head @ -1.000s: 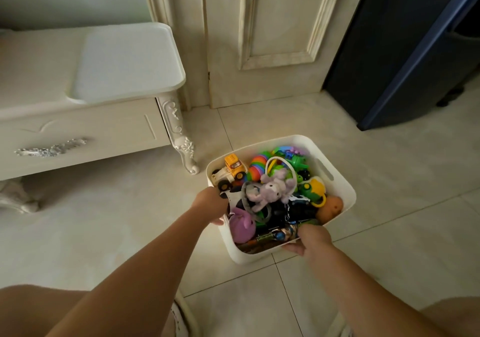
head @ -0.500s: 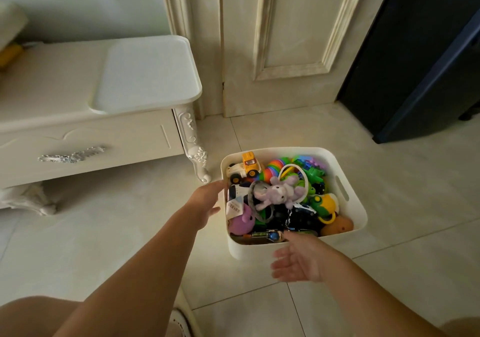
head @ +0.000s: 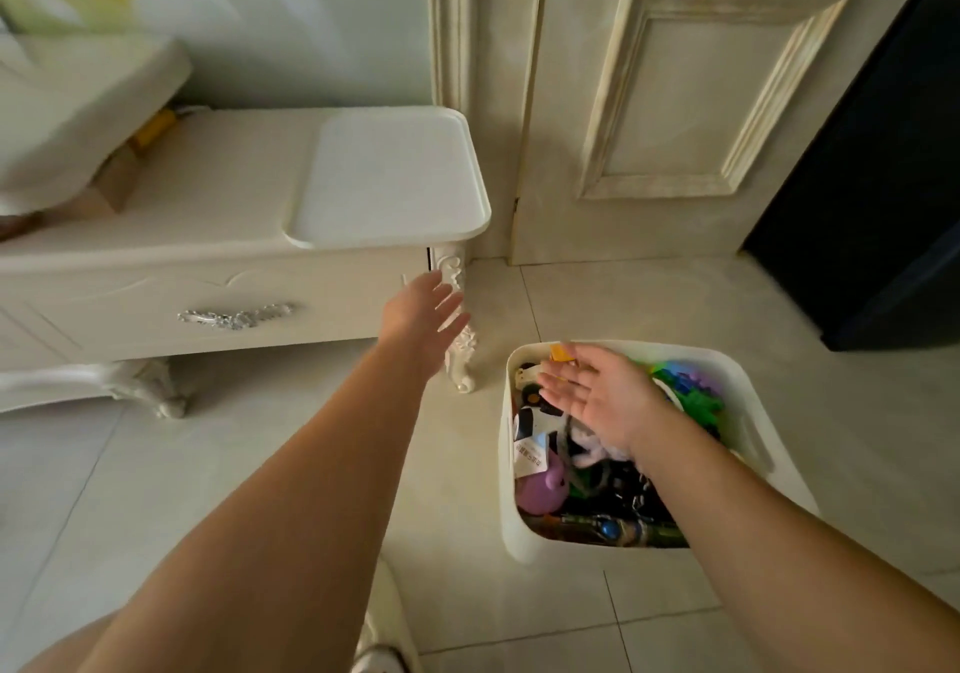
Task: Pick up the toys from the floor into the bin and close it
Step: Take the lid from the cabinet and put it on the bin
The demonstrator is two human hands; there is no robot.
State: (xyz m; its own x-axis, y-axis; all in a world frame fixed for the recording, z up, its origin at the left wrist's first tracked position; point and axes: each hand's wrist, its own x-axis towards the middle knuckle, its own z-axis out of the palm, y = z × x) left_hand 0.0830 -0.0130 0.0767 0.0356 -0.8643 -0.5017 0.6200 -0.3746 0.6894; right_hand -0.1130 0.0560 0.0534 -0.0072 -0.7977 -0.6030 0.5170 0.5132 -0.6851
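A white bin (head: 524, 542) stands open on the tiled floor at lower right, packed with several toys (head: 540, 485): a purple figure, a green block piece, a grey plush, a yellow truck. The flat white lid (head: 389, 173) lies on the low cabinet's right end. My left hand (head: 423, 309) is stretched out with fingers apart, in front of the cabinet's corner leg and below the lid. My right hand (head: 602, 392) hovers palm-up over the bin, empty, hiding part of the toys.
A cream cabinet (head: 156, 277) with a silver drawer handle (head: 236, 315) fills the left. A panelled door (head: 675, 101) stands behind the bin. A dark piece of furniture (head: 883, 179) is at the right. White cloth and a yellow object lie on the cabinet's left.
Both hands let go of the bin. My left hand rose toward the cabinet corner under the lid; my right hand lifted over the toys. The view tilted up.
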